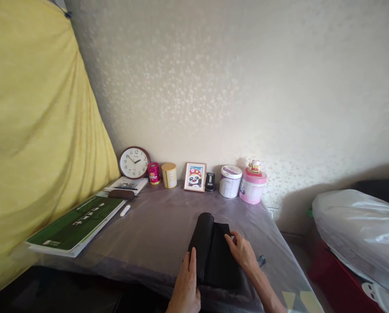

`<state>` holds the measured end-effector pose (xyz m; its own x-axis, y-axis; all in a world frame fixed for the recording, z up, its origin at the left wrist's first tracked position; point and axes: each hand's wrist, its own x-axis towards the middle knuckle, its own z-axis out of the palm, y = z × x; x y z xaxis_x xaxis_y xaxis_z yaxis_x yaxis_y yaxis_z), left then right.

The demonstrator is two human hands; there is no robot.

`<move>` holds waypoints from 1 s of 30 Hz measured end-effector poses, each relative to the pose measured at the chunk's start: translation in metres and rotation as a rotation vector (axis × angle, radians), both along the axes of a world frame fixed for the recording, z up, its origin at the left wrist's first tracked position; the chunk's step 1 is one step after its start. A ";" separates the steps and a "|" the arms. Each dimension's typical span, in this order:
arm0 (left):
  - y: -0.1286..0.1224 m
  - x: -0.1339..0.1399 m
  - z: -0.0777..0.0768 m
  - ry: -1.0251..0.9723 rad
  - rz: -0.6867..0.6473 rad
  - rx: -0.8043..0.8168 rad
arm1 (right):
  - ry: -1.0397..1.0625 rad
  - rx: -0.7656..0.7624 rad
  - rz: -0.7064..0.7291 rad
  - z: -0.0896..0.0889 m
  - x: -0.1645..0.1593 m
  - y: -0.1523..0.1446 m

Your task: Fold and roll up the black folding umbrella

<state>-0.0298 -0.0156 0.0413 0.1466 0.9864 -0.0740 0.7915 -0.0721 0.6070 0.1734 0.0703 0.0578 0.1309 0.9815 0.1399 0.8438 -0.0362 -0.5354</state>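
Note:
A black roll of thin, cloth-like material (205,237) lies near the front of the table, with a flat black flap spread out on its right side. My left hand (186,282) grips the roll's lower left side, its fingers lying along it and partly hidden behind it. At the flap's upper right edge, my right hand (242,251) is closed, pinching the material between thumb and fingers. A small dark bluish item (261,260), too small to name, rests on the table just right of my right wrist.
Against the wall stand a round clock (135,162), a pink tin (154,173), a yellow-lidded can (169,176), a panda picture frame (195,177) and two tubs (230,181). A green book (77,222), a brown case (121,194) and a white stick-like item (125,211) lie left.

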 end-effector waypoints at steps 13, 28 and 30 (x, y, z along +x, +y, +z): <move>-0.001 0.006 0.013 0.060 0.024 -0.090 | 0.635 0.024 0.184 0.027 -0.032 0.024; 0.005 0.001 0.010 0.115 -0.037 -0.007 | 0.601 -0.157 0.128 -0.003 -0.097 0.055; 0.005 0.001 0.014 0.130 -0.020 -0.022 | 0.576 -0.179 0.165 -0.002 -0.099 0.055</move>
